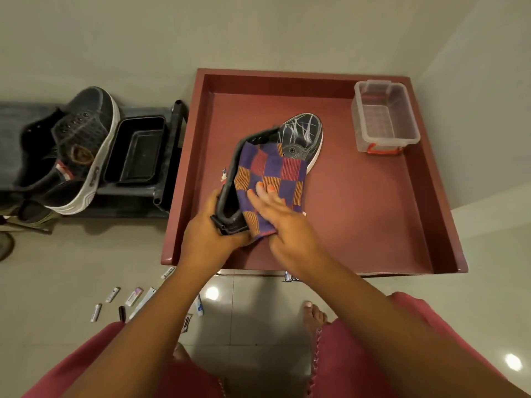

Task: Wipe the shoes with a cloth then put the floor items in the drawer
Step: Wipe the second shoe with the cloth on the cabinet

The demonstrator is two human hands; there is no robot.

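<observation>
1. Nearest the camera, both forearms reach forward and slightly inward from above pink-clad legs, meeting over the open drawer (425,173).
2. On the tiled floor (258,305) by the left forearm lie the floor items (133,297), small tubes and packets too small to identify.
3. The left hand (208,234) curls around the heel end of the shoe (301,136), thumb and fingers gripping its collar.
4. The right hand (283,218) lies flat with fingers straight, pressing the checked cloth (267,179) against the shoe's side; the hands are close together, almost touching.
5. The shoe rests inside the drawer, toe pointing away.
6. Further right in the drawer sits a clear plastic box (385,116).
7. Left of the drawer, the second shoe (77,145) rests tilted on a dark rack (169,156) beside a black tray (138,150).
</observation>
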